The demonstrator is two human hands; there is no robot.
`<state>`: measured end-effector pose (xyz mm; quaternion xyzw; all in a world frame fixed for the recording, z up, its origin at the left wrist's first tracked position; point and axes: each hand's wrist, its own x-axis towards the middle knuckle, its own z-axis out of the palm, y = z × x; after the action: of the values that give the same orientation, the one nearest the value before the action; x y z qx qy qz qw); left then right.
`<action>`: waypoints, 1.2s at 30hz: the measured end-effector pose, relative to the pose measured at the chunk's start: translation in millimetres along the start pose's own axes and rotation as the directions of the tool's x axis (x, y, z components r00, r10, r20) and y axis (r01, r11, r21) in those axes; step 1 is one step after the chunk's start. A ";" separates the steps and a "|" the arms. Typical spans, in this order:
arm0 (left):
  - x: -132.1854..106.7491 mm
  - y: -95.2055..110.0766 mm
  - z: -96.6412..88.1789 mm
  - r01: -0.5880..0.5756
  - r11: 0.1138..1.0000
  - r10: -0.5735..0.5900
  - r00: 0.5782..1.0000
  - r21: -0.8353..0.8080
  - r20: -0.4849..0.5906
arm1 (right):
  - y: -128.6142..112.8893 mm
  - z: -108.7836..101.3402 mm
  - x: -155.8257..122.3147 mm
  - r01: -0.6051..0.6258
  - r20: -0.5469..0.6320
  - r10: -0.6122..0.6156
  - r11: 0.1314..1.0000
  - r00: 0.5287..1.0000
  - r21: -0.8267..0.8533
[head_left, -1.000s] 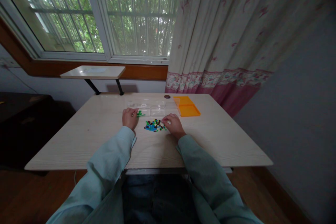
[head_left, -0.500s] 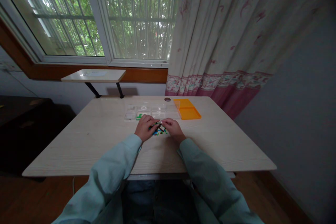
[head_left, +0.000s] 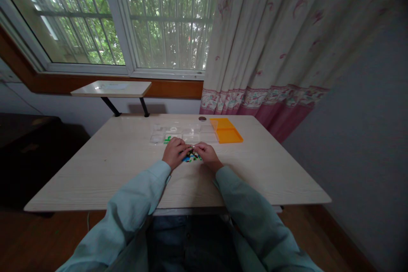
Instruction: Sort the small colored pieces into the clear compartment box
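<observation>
A small heap of coloured toy bricks, in blue, black, green and yellow, lies on the table between my hands. My left hand rests at the heap's left side with its fingers bent inward. Across from it, my right hand is closed in a pinch at the far right edge of the heap. The fingertips of both hands come close together over the bricks; whatever sits between them is too small to make out. Just beyond the left hand, green pieces lie in a compartment of the clear plastic box.
An orange tray stands at the right end of the clear box. Behind them is a round cable hole in the pale wooden table. A small raised shelf stands on black legs at the back left.
The view has shifted slightly. My hands stay over the bricks with only small finger movements, and the fingertips remain close together.
</observation>
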<state>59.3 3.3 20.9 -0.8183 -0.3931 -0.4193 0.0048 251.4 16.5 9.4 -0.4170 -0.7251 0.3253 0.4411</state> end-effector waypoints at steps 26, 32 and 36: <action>-5.3 -73.7 -19.9 0.445 0.895 -0.406 0.837 0.027 -0.367 | 11.1 -24.2 -1.0 0.007 -0.006 -0.014 0.785 1.000 -0.620; -4.4 -71.9 -20.5 0.446 0.895 -0.422 0.831 -0.019 -0.363 | 16.0 -20.8 -1.4 0.029 0.041 -0.002 0.739 0.999 -0.673; -4.4 -70.9 -21.2 0.447 0.894 -0.417 0.832 -0.002 -0.365 | 18.7 -20.7 -1.5 0.019 0.027 -0.001 0.725 1.000 -0.688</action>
<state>-2.6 42.4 8.8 -0.6177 -0.5776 -0.5335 0.0151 276.6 25.6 1.5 -0.5429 -0.8016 0.0362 0.2477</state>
